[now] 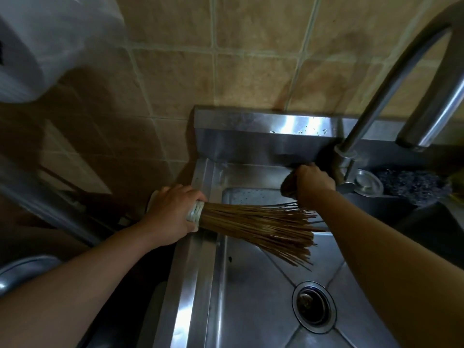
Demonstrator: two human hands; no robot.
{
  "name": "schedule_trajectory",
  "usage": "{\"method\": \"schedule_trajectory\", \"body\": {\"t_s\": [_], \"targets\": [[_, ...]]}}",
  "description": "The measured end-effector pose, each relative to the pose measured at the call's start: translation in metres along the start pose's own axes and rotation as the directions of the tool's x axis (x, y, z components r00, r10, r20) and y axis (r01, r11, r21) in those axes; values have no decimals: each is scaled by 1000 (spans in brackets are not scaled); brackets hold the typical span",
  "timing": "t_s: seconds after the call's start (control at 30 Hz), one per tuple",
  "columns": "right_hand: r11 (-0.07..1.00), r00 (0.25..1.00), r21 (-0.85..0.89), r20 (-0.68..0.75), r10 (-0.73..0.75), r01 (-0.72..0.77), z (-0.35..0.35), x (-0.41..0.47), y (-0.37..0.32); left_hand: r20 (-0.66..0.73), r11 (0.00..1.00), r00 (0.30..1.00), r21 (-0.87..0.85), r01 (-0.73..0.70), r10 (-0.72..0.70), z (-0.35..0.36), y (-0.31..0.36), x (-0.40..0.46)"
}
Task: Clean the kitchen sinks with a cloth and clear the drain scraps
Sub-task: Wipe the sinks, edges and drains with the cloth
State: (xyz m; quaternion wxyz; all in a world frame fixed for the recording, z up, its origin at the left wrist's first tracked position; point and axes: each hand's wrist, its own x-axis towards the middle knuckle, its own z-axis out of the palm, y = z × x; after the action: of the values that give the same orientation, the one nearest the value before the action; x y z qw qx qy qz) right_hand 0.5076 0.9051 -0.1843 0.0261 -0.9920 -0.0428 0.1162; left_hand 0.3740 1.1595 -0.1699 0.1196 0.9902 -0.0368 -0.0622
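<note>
While tan wall tiles (251,59) back the steel sink (263,272), left hand (173,212) fingers grasp a bamboo brush (263,224); right hand (313,184) fingers clutch a dark cloth (288,187) behind it.

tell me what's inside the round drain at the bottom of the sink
The round steel drain in the stainless steel sink holds a dark strainer basket with a centre knob and dark, wet-looking bits. Whether those are scraps, and anything below, is too dark to see.

Stainless steel sink unit (200,259) against a tiled wall.

Its basin holds a round drain strainer (313,306) near the front. On the back ledge, beside the faucet base (345,162), lie a small round metal lid (368,183) and a dark scouring pad (411,185).
</note>
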Motion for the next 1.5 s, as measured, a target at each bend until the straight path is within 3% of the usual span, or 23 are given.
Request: {"method": "schedule_trajectory", "body": {"t_s": [0.33, 0.53, 0.67, 0.77, 1.07, 1.33, 1.5], "targets": [[999, 998, -52, 65, 18, -15, -7, -30, 20, 4, 999, 1000, 48, 14, -14, -5, 7, -11], [994, 979, 89, 199, 51, -70, -5, -63, 33, 4, 998, 1000, 64, 29, -29, -13, 6, -28], [1000, 978, -1, 210, 15, -16, 6, -95, 55, 9, 998, 999, 52, 35, -35, -17, 7, -33], [995, 961, 22, 264, 87, -96, 16, -107, 68, -2, 999, 999, 23, 49, -49, -20, 9, -28], [984, 995, 175, 100, 20, -37, 18, -104, 58, -84, 989, 991, -109, 99, -108, -16, 6, 32], [950, 998, 313, 67, 0, -21, 31, -89, 43, -104, 997, 993, -62, 48, -54, -10, 2, 69], [927, 993, 371, 120, 20, -64, 35, -94, 47, -77, 994, 996, -100, 34, -42, -15, -6, 76]]}}
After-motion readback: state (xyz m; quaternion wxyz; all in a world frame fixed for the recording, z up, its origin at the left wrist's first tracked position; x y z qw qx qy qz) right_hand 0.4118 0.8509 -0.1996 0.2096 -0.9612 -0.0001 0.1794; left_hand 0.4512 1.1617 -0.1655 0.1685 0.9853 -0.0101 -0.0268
